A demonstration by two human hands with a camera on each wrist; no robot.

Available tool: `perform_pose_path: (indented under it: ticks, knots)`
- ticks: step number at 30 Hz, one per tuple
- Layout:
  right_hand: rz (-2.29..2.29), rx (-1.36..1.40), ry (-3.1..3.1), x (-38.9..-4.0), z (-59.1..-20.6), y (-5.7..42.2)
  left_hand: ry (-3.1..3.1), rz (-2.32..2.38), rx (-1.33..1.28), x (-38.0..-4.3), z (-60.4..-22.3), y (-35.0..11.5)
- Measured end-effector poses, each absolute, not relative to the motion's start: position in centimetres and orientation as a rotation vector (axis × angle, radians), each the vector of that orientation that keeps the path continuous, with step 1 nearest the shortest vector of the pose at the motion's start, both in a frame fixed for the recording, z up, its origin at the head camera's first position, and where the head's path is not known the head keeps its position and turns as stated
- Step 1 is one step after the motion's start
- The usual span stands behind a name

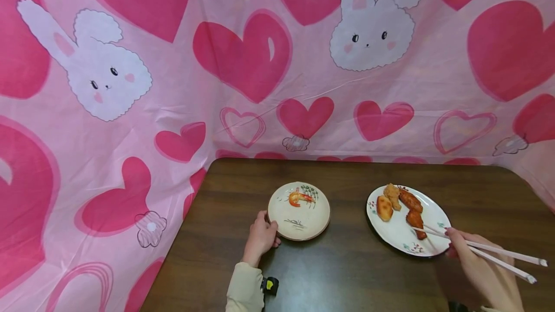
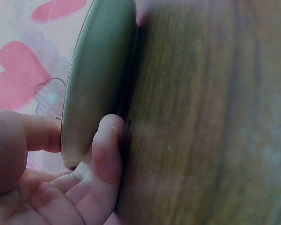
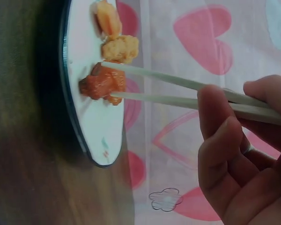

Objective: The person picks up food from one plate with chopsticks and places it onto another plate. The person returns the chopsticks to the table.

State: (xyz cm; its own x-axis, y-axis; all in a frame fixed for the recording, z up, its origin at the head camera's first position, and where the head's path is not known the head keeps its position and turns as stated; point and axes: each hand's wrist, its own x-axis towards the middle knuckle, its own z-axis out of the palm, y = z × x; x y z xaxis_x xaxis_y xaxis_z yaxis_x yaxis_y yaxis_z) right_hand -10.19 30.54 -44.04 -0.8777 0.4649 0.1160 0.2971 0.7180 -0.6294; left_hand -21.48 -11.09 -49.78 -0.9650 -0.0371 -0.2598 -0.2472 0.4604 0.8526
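I see the meat (image 1: 414,219) glossy, red-brown, near the plate's (image 1: 435,211) middle | chopsticks' (image 3: 159,78) tips slightly apart at the meat, firm grip unclear to me | my right hand (image 1: 485,276), by the plate's near right edge, curls round the chopsticks | my left hand (image 1: 261,237), well left of the plate, pinches the cream dish's (image 1: 299,213) rim, parted only by its thickness

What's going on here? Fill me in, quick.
A person's right grip holds chopsticks, tips at a brown piece of food lying on the larger plate; I can't tell whether they pinch it. Other food pieces lie close by on that plate. The left grip holds the edge of the smaller plate.
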Motion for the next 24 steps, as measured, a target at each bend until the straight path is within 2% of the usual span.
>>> perform_pose_path:
  ticks: [24]
  knots:
    - [1.083,-0.842,-2.538,-10.5,-45.9,30.5,2.494,1.527,-0.248,-21.5,-49.9,-11.1]
